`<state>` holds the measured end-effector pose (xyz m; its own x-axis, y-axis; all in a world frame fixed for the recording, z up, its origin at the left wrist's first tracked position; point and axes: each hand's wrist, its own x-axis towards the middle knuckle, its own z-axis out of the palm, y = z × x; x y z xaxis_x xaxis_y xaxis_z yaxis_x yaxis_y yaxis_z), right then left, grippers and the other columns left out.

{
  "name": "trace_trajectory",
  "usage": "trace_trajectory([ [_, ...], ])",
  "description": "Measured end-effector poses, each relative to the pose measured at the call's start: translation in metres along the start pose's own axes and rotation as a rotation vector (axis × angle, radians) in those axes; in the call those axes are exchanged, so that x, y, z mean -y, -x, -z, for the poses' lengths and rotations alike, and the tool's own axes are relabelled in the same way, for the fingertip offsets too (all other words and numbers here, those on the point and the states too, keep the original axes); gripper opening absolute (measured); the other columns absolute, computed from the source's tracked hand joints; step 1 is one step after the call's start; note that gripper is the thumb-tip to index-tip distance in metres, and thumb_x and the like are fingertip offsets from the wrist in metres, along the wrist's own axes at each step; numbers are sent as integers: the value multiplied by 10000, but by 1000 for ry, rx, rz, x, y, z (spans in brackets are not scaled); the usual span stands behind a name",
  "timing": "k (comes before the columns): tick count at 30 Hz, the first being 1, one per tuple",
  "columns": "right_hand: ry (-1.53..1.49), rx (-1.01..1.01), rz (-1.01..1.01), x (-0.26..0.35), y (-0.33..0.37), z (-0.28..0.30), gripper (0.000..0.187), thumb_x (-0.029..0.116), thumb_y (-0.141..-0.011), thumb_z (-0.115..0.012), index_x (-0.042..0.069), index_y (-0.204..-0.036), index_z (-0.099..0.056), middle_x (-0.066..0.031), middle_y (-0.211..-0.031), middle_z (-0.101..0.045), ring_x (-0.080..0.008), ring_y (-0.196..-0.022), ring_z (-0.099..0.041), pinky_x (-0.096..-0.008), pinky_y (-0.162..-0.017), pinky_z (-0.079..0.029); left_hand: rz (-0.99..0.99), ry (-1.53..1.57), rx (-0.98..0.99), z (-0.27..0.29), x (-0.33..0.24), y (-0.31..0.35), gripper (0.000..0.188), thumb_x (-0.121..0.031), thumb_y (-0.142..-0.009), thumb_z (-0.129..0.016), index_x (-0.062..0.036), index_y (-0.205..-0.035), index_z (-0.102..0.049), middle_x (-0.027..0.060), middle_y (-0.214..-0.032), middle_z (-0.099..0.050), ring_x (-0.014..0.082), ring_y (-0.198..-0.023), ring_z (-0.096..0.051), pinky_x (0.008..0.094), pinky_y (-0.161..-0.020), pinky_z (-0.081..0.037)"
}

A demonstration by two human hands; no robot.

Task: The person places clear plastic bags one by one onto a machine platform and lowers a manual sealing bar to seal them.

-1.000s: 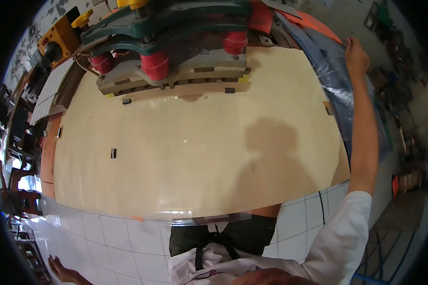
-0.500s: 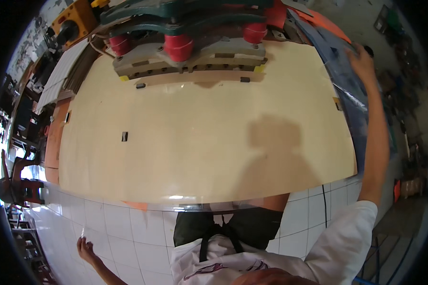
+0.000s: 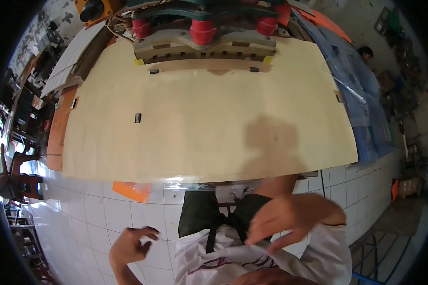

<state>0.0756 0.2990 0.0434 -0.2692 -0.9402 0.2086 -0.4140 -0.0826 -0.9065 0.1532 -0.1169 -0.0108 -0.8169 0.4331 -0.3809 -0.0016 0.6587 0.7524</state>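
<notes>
We look down on a broad cream board (image 3: 199, 123), which lies in front of us, with our shadow (image 3: 271, 137) on its right part. A machine (image 3: 204, 45) with red cylinders (image 3: 203, 31) reaches over its far side. Three small black blocks (image 3: 138, 118) sit on the board. Clear plastic (image 3: 169, 186) shows along the near edge, close to an orange piece (image 3: 131, 191). To the left we have an orange tabletop (image 3: 58, 137) and stacked pale sheets (image 3: 78, 64); to the right, blue plastic (image 3: 364, 102). White tiles (image 3: 95, 209) cover the floor, and another person (image 3: 366, 53) partly shows at the far right.

Well off to the right is a brown carton (image 3: 411, 187); we cannot tell what it holds.

Our left hand (image 3: 131, 244) is half curled below the board, thumb apart from forefinger; a pale speck at the fingertip is too small to make out. Our right hand (image 3: 292, 219), blurred before our shirt (image 3: 223, 251), has bent fingers and the thumb spread away. Neither touches the board.
</notes>
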Motion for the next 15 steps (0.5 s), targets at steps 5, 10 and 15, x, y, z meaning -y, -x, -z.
trace_trajectory([
  [5,-5,-203,78,-75,-87,-67,599,256,-832,-770,-24,-1310,-542,-191,-1330,-556,-357,-1185,-582,-412,-1038,-456,-333,-138,441,-16,-50,-29,366,20,-717,-631,-143,-1038,-701,24,-925,-740,261,-678,-669,363,-616,-548],
  [10,-264,146,-113,-108,-111,-65,429,258,-769,-829,25,-1087,-661,-89,-971,-709,-256,-966,-661,-377,-862,-505,-526,-120,354,16,-74,-30,345,35,-719,-633,-171,-975,-739,-16,-943,-743,218,-599,-654,317,-518,-515],
  [15,-249,147,-54,-120,-63,-58,271,229,-778,-820,41,-919,-684,-52,-797,-713,-197,-759,-681,-334,-710,-518,-709,104,42,73,-72,15,288,79,-635,-590,-78,-816,-750,49,-798,-751,144,-488,-624,269,-426,-460],
])
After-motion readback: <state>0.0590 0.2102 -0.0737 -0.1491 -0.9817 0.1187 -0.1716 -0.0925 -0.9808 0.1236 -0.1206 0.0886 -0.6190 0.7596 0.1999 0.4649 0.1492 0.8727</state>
